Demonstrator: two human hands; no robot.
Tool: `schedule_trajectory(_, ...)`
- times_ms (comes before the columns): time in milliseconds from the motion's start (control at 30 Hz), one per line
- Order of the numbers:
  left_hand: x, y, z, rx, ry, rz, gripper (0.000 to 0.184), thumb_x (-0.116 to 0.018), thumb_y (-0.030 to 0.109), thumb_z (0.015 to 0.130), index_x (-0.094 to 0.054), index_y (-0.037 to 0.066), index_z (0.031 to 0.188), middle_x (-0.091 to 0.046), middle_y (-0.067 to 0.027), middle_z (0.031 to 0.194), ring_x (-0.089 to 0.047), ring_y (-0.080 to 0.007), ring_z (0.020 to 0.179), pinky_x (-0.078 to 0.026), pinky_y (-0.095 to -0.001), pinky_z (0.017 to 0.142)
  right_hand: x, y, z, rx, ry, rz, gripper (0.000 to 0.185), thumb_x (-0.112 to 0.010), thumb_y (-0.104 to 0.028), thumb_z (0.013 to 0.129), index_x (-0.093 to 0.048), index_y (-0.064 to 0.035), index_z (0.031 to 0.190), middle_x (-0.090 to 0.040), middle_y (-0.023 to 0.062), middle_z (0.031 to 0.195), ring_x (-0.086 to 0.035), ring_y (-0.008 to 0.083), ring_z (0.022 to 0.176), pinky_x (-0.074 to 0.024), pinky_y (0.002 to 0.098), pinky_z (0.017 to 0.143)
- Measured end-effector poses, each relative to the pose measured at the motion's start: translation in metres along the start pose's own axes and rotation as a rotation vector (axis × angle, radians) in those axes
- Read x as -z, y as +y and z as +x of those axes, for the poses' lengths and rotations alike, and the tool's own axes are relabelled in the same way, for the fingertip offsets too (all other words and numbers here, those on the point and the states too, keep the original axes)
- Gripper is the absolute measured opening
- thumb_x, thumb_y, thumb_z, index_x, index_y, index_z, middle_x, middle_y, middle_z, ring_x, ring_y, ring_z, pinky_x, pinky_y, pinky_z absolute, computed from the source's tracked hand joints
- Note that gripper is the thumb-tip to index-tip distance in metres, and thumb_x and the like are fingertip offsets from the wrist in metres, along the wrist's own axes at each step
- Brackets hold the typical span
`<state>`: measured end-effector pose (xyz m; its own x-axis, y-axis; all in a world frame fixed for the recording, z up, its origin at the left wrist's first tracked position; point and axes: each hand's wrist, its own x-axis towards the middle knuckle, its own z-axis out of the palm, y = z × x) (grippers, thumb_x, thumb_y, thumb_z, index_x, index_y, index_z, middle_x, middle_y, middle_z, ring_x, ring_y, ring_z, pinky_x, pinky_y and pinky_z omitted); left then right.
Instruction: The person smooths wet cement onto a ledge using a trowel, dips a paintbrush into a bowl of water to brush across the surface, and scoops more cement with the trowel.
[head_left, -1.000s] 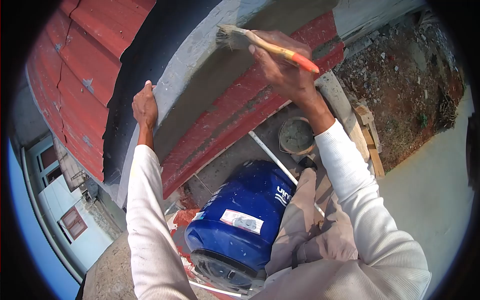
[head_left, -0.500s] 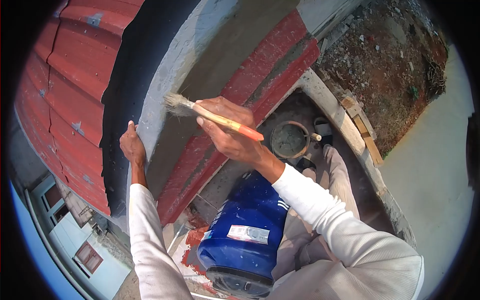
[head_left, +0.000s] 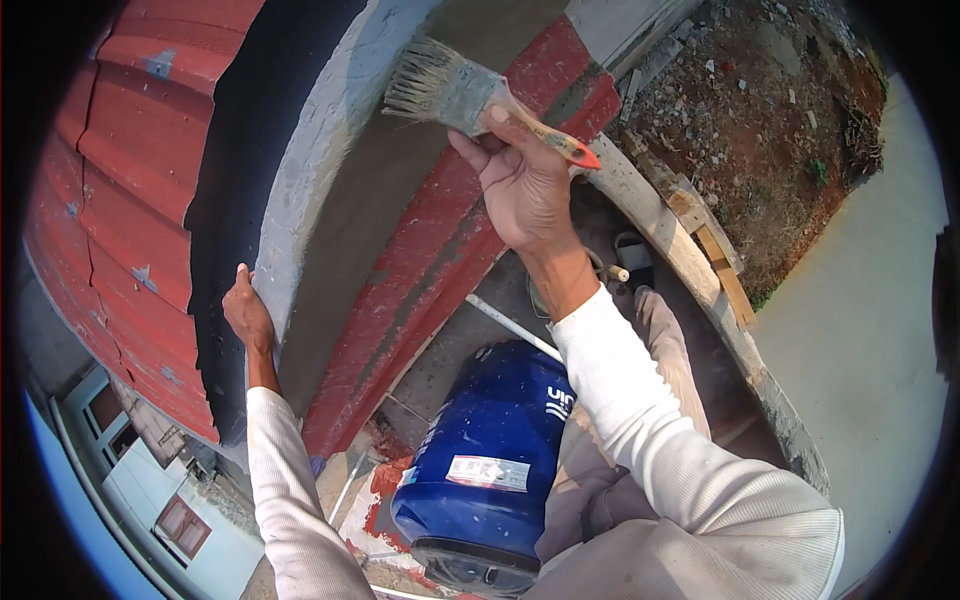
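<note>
My right hand (head_left: 535, 190) is closed round the handle of a wide paintbrush (head_left: 470, 95), palm turned toward me. The brush's pale, caked bristles point left, over the grey plastered face of the wall (head_left: 365, 225), and its red handle tip points right. Whether the bristles touch the plaster I cannot tell. My left hand (head_left: 250, 315) grips the edge of the pale grey wall top (head_left: 300, 170), beside a black strip (head_left: 235, 200). Some of its fingers are hidden.
Red corrugated roofing (head_left: 130, 230) lies to the left. Below me stand a blue drum (head_left: 470, 440) and a partly hidden bucket (head_left: 540, 295) near my feet. A red-painted band (head_left: 400, 300) runs along the wall. A low curved wall (head_left: 680, 240) borders rubble-strewn soil (head_left: 760, 140).
My right hand has moved up and right and turned over, so the brush now shows its broad side. My left hand keeps its hold on the wall edge. A white pipe has come into view.
</note>
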<state>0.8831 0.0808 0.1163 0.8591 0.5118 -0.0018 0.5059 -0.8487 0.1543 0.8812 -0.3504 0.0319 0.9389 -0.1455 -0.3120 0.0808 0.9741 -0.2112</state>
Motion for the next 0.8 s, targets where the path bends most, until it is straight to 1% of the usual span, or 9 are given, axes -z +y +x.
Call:
schedule_trajectory(67, 0.001, 0.005, -0.003, 0.006, -0.003, -0.01, 0.06, -0.051, 0.047, 0.109, -0.081, -0.006, 0.111, -0.08, -0.024, 0.093, -0.073, -0.0327, 0.085, -0.05, -0.0456, 0.085, 0.009, 0.015, 0.009, -0.032, 0.053, 0.034, 0.029, -0.073, -0.01, 0.099, -0.071, -0.0048, 0.127, -0.074, 0.0056, 0.124, -0.068, 0.0198, 0.12, -0.0536, 0.0468, 0.113)
schedule_trajectory(167, 0.003, 0.005, -0.003, -0.011, 0.0, -0.024, 0.061, -0.051, 0.046, 0.109, -0.081, -0.006, 0.112, -0.08, -0.0241, 0.094, -0.073, -0.0328, 0.086, -0.05, -0.0453, 0.085, 0.077, 0.036, 0.008, -0.045, 0.285, -0.008, 0.023, -0.074, -0.01, 0.099, -0.072, -0.0051, 0.122, -0.074, 0.0058, 0.122, -0.069, 0.0197, 0.118, -0.0552, 0.0462, 0.112)
schedule_trajectory(267, 0.0, -0.007, 0.001, -0.023, 0.003, -0.013, 0.061, -0.051, 0.046, 0.109, -0.08, -0.007, 0.115, -0.08, -0.0248, 0.096, -0.073, -0.0325, 0.088, -0.05, -0.0447, 0.087, 0.118, 0.032, -0.002, -0.057, 0.344, -0.026, 0.017, -0.074, -0.01, 0.099, -0.073, -0.0054, 0.116, -0.075, 0.0061, 0.12, -0.069, 0.0199, 0.117, -0.0562, 0.0455, 0.111)
schedule_trajectory(367, -0.002, -0.003, 0.004, -0.023, -0.005, -0.016, 0.061, -0.052, 0.047, 0.109, -0.08, -0.007, 0.117, -0.08, -0.0261, 0.098, -0.074, -0.0321, 0.091, -0.05, -0.0438, 0.088, 0.079, -0.004, 0.005, -0.015, 0.229, 0.013, 0.014, -0.074, -0.01, 0.099, -0.074, -0.0055, 0.113, -0.076, 0.0065, 0.116, -0.07, 0.0199, 0.117, -0.056, 0.0454, 0.112)
schedule_trajectory(400, 0.001, -0.004, 0.002, -0.019, -0.017, -0.007, 0.061, -0.052, 0.047, 0.109, -0.079, -0.007, 0.118, -0.08, -0.0266, 0.099, -0.074, -0.032, 0.092, -0.05, -0.0436, 0.089, 0.061, -0.016, 0.013, -0.005, 0.159, 0.011, 0.024, -0.075, -0.012, 0.096, -0.073, -0.0069, 0.12, -0.074, 0.0049, 0.121, -0.068, 0.0201, 0.12, -0.0502, 0.0476, 0.115)
schedule_trajectory(500, -0.002, -0.007, 0.003, -0.019, 0.005, -0.03, 0.062, -0.052, 0.047, 0.11, -0.079, -0.008, 0.117, -0.08, -0.0272, 0.1, -0.074, -0.0321, 0.093, -0.05, -0.0431, 0.09, 0.015, -0.036, 0.043, 0.026, -0.014, 0.072, 0.024, -0.076, -0.013, 0.096, -0.074, -0.007, 0.118, -0.075, 0.0042, 0.119, -0.069, 0.0197, 0.116, -0.0527, 0.0467, 0.112)
schedule_trajectory(600, -0.002, -0.007, 0.003, -0.017, 0.013, -0.044, 0.062, -0.053, 0.047, 0.11, -0.078, -0.009, 0.117, -0.08, -0.0265, 0.103, -0.074, -0.0312, 0.095, -0.05, -0.0428, 0.092, 0.042, -0.019, 0.064, -0.02, 0.065, 0.048, 0.023, -0.077, -0.014, 0.094, -0.074, -0.0075, 0.116, -0.075, 0.0041, 0.118, -0.068, 0.0201, 0.115, -0.0543, 0.0485, 0.11)
schedule_trajectory(700, -0.001, -0.009, 0.004, -0.008, -0.014, -0.013, 0.061, -0.053, 0.046, 0.11, -0.078, -0.009, 0.118, -0.08, -0.0264, 0.104, -0.074, -0.0305, 0.096, -0.05, -0.0423, 0.092, 0.102, -0.003, 0.062, -0.02, 0.24, -0.007, 0.022, -0.078, -0.013, 0.093, -0.074, -0.0078, 0.114, -0.074, 0.0042, 0.117, -0.068, 0.0209, 0.116, -0.0531, 0.0505, 0.111)
schedule_trajectory(800, -0.005, -0.019, 0.01, -0.027, -0.005, -0.028, 0.06, -0.054, 0.044, 0.11, -0.078, -0.01, 0.118, -0.08, -0.0274, 0.103, -0.074, -0.0295, 0.095, -0.05, -0.0421, 0.092, 0.137, -0.009, 0.057, -0.004, 0.255, -0.012, 0.019, -0.074, -0.009, 0.096, -0.074, -0.0041, 0.114, -0.074, 0.0078, 0.121, -0.068, 0.0243, 0.12, -0.0542, 0.0469, 0.114)
